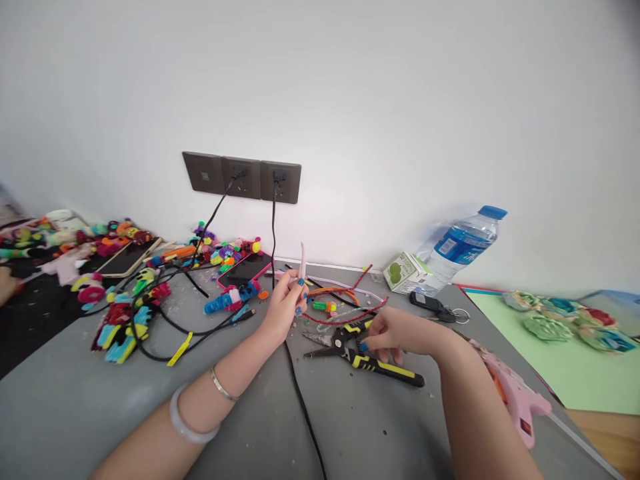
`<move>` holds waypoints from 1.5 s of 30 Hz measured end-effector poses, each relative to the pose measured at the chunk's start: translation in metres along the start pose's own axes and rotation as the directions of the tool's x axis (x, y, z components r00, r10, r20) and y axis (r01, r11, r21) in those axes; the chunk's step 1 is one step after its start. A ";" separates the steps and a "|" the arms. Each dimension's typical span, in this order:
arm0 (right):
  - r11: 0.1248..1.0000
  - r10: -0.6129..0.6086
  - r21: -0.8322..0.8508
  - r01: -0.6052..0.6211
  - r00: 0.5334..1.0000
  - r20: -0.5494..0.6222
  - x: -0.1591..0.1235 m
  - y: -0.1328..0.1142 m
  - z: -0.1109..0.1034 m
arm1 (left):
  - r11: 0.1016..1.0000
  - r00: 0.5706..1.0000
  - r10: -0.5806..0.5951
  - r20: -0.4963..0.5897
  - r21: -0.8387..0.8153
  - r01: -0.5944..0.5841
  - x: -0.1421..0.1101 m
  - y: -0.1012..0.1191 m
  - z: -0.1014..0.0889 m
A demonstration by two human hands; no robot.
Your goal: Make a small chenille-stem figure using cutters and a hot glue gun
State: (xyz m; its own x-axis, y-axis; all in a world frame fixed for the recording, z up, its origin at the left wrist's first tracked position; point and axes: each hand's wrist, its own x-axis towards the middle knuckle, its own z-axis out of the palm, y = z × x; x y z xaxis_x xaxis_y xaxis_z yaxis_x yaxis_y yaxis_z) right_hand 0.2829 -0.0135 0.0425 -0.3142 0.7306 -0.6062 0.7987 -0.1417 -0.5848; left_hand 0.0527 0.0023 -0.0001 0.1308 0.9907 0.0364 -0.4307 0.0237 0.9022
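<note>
My left hand pinches a pale pink pipe cleaner, which points upward from the fingertips. My right hand is at the black-and-yellow pliers, its fingers curled round the upper handle. The pliers lie on the grey table with their jaws apart, pointing left. Behind the pliers are several loose pipe cleaners in red, orange, white and pink. A small green-and-orange piece lies between my hands.
Left are colourful fuzzy figures, a cable and phones. Right stand a juice carton and tilted water bottle, near a key fob and pink glue gun. Another person's hand is at the far left.
</note>
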 end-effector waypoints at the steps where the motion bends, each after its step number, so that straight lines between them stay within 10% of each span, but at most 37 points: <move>1: 1.000 0.016 -0.011 -0.016 1.000 0.024 -0.001 0.000 0.001 | 1.000 1.000 -0.006 -0.012 -0.002 0.006 0.000 0.000 0.000; 12: 0.882 0.077 -0.442 -0.167 0.974 -0.215 -0.004 -0.034 0.026 | 0.997 0.999 0.019 -0.034 0.076 -0.017 0.002 -0.004 -0.003; 28: 0.958 -0.282 0.058 0.280 0.958 0.044 -0.044 -0.028 -0.009 | 0.989 0.997 -0.014 -0.071 0.144 0.024 0.002 -0.006 -0.005; 36: 0.911 -0.381 0.065 0.406 0.893 -0.238 -0.042 -0.023 -0.017 | 0.993 0.998 -0.012 -0.068 0.113 0.020 0.003 -0.005 -0.004; 41: 0.824 -0.539 0.089 0.560 0.822 -0.184 -0.029 -0.028 -0.011 | 0.993 0.997 -0.010 -0.079 0.113 0.018 0.003 -0.003 -0.004; 45: 0.847 -0.488 0.155 0.508 0.860 -0.150 -0.024 -0.028 -0.007 | 0.995 0.997 -0.002 -0.081 0.102 0.010 0.003 -0.001 -0.004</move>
State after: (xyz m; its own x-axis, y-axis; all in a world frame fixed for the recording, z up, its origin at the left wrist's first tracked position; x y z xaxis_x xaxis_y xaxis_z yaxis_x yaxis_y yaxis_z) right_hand 0.2722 -0.0226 0.0774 -0.5831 0.7975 -0.1551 0.4375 0.1474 -0.8871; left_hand 0.0503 0.0058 -0.0028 0.0590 0.9983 0.0002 -0.3356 0.0196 0.9418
